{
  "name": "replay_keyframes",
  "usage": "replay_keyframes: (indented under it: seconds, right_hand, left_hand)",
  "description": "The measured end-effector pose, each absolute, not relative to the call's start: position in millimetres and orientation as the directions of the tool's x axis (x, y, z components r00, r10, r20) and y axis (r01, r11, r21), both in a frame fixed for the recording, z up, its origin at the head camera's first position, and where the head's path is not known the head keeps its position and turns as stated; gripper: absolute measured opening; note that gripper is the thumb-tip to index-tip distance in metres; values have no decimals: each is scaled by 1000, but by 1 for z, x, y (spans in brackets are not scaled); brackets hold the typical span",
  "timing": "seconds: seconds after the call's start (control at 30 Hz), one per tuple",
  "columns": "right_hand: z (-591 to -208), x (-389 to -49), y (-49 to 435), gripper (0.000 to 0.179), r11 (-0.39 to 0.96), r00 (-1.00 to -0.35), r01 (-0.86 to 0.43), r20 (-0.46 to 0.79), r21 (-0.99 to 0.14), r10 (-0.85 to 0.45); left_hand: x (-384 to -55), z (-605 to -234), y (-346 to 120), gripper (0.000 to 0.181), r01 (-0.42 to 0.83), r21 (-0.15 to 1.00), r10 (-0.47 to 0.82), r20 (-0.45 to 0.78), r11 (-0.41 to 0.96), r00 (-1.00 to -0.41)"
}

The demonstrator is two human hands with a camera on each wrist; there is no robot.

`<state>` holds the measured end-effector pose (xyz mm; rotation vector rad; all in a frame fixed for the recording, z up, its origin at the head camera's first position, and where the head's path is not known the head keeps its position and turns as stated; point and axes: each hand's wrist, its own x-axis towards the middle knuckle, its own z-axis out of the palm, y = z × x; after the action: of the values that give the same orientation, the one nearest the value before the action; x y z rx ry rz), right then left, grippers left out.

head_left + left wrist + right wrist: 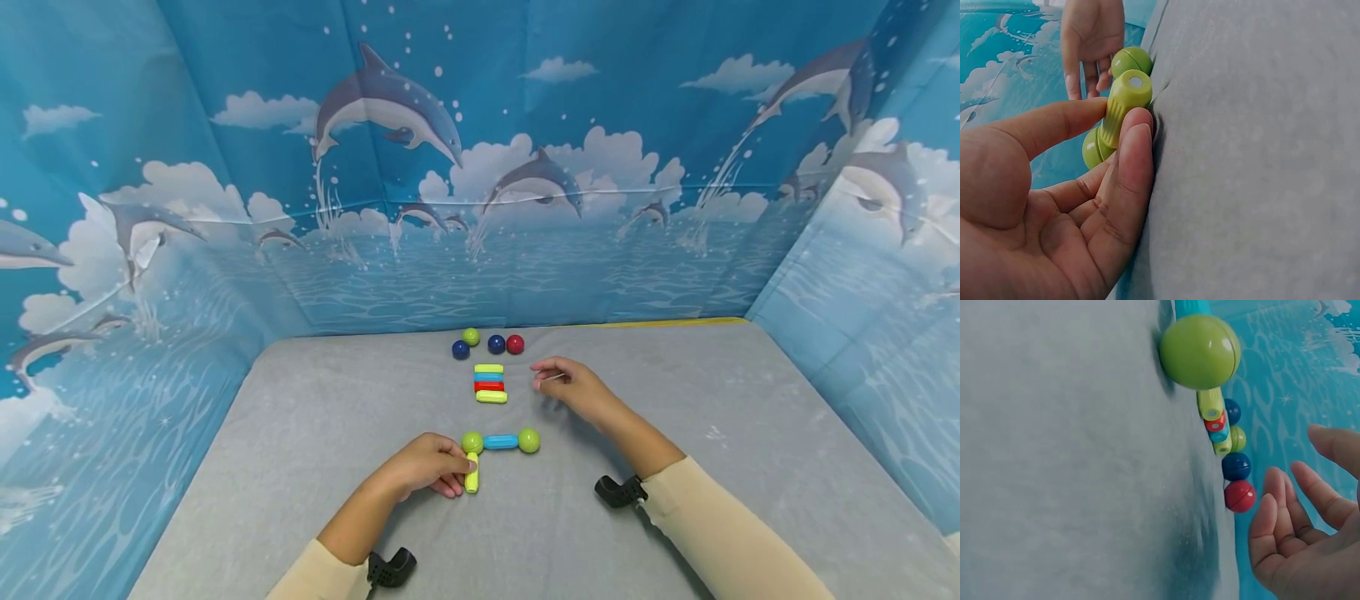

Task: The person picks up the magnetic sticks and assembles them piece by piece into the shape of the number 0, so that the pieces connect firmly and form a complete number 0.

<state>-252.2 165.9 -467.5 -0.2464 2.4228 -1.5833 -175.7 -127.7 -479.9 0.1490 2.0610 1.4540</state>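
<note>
Your left hand (pixel 433 464) pinches one ribbed yellow-green rod (pixel 472 479); right hand (pixel 573 386), fingers parted, beside four short rods (pixel 490 387), four balls (pixel 497 344) beyond.

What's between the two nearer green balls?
One light-blue rod, end to end from left ball to right ball. Shows in the head view.

A ribbed yellow-green rod (pixel 472 477), pinched in the left hand (pixel 429 463), had its far end at a glossy green ball (pixel 472 442). A blue rod (pixel 501 442) lay crosswise between that ball and a second green ball (pixel 528 440). The right hand (pixel 576 387) hovered beside four short rods (pixel 490 387) lying in a row.
</note>
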Motion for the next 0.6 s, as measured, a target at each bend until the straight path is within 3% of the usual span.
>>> replay_keyframes:
  seconds: [0.6]
  right_hand:
    - [-470, -303, 146, 54, 476, -972, 35, -141, -879, -189]
  left_hand:
    - [-177, -483, -128, 19, -249, 887, 421, -412, 389, -809]
